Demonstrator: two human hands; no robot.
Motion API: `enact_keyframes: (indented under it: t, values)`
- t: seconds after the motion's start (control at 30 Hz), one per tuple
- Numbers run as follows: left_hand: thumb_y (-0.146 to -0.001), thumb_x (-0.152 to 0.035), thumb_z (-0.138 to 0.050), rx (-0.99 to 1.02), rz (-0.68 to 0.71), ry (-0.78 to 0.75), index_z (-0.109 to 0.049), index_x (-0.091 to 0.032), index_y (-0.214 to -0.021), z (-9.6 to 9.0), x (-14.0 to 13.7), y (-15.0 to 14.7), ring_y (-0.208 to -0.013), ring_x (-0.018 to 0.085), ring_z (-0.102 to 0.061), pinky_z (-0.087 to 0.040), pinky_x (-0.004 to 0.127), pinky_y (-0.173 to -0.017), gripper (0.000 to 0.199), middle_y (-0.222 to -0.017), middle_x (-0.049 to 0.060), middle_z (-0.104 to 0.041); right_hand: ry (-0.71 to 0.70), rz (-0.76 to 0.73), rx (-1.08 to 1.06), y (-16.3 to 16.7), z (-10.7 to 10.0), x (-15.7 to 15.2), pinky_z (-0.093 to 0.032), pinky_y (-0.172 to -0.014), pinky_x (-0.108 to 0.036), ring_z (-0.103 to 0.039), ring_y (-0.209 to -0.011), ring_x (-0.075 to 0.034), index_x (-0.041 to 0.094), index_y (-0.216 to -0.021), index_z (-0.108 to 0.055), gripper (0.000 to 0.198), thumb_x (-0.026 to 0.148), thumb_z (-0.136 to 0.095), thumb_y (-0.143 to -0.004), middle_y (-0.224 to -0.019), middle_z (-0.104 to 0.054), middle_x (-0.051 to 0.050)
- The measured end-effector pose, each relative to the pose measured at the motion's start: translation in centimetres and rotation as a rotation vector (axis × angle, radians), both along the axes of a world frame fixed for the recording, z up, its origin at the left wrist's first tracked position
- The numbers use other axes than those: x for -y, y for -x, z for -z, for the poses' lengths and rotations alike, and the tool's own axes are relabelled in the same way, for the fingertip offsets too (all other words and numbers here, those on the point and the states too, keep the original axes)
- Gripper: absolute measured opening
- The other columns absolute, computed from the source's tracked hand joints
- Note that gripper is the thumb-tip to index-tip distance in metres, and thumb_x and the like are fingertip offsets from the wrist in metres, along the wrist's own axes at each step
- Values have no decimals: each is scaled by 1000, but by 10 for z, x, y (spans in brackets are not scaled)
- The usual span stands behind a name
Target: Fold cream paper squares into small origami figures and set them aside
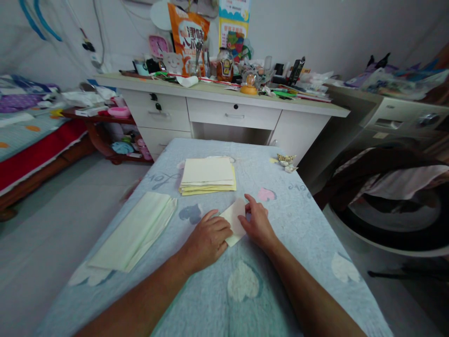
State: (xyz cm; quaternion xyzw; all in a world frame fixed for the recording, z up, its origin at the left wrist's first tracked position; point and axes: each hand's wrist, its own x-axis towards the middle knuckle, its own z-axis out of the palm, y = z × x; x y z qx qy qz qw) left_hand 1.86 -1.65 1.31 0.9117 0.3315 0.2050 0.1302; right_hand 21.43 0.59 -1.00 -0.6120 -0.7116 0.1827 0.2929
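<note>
A small piece of pale yellow paper, partly folded, lies on the cloth-covered table between my hands. My left hand has its curled fingers closed over the paper's left edge. At the other side my right hand pinches the right edge, the thumb in front and the fingers partly hidden behind. Beyond my hands sits a stack of cream and yellow paper sheets. To the left lies a long pile of pale green paper, slightly fanned along its right side.
The table's blue cloth has a heart pattern. Small patterned folded pieces lie at its far right corner. A white desk crowded with jars and packets stands behind. A washing machine with laundry is at right, a bed at left.
</note>
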Motion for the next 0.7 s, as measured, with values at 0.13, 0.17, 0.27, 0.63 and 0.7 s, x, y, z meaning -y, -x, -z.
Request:
enact_keyframes:
  t: [0.13,0.17,0.27,0.63,0.7]
  values:
    - [-76,-13,-58,8,16,21,-65,-22,-95,3,0,1,-96,21,-59,-35,45,-103,22,-96,4,-66,-58,22,214,1,-8,3,-33,-86,-41,-46,-102,-29,18,-122,-52,50,22,-64,-74,-114,-55,-13]
    - [-77,-14,-59,10,21,29,-65,-22,-96,5,-1,1,-98,22,-58,-39,42,-99,21,-98,5,-66,-57,-8,238,0,-11,4,-33,-84,-40,-46,-100,-28,19,-112,-57,38,21,-63,-75,-111,-55,-12]
    - [-77,-13,-58,17,20,54,-65,-21,-94,9,-1,1,-96,22,-57,-44,37,-89,20,-98,6,-64,4,-194,260,-3,-17,5,-32,-79,-34,-48,-89,-22,20,-85,-62,9,15,-57,-79,-90,-60,-6]
    - [-82,-19,-56,216,-84,256,-64,-19,-78,4,-6,0,-83,18,-58,-43,30,-76,9,-81,3,-65,94,-406,216,-14,-33,14,-31,-78,-32,-46,-90,-20,19,-86,-61,22,8,-56,-67,-94,-58,-4]
    - [-84,-22,-56,243,-108,294,-64,-19,-77,5,-8,-1,-83,17,-58,-43,29,-76,11,-80,3,-65,125,-432,207,-16,-37,15,-31,-79,-32,-46,-91,-20,18,-84,-60,18,12,-60,-67,-94,-57,-4]
